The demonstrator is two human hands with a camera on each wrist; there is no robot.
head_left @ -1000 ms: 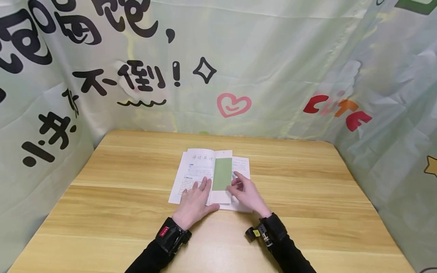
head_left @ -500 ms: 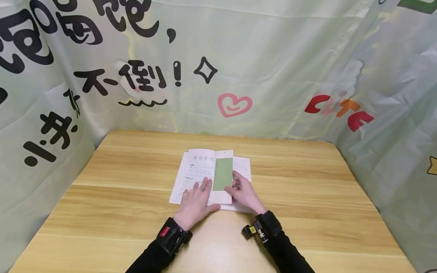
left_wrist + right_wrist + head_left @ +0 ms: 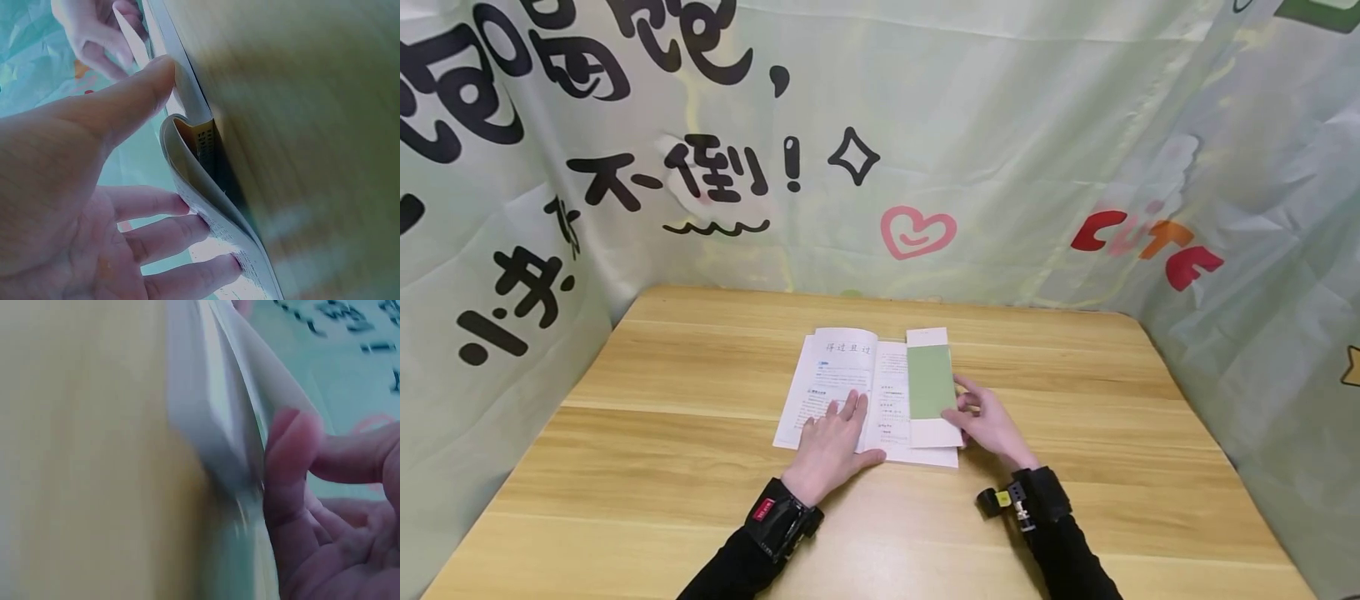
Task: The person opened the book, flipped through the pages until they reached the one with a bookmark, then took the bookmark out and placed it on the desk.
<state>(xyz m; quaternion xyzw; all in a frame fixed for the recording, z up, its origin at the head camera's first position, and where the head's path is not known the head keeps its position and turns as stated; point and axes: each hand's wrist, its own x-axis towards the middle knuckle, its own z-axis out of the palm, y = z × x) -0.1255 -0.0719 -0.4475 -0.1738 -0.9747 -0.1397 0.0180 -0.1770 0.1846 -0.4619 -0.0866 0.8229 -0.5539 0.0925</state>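
An open book (image 3: 891,408) with printed pages lies on the wooden table. My left hand (image 3: 827,442) rests spread on its left page, and the thumb lies across the lower edge; the left wrist view shows the fingertips (image 3: 225,269) on the curved page. Over the outer part of the right page is a tall paper card (image 3: 929,379), green in the middle with white ends. My right hand (image 3: 992,423) pinches its right edge between thumb and fingers. In the right wrist view the card (image 3: 281,387) stands tilted away from the pages beneath. Its left edge is beside visible print.
The wooden table (image 3: 700,367) extends around the book on all sides. Behind it hangs a pale green cloth backdrop (image 3: 1000,125) with black lettering and a pink heart (image 3: 917,233). Both wrists wear black camera bands (image 3: 778,517).
My right hand first took hold of the card's edge, then drew it right from the middle of the book, uncovering print on the right page. The left hand stays in place.
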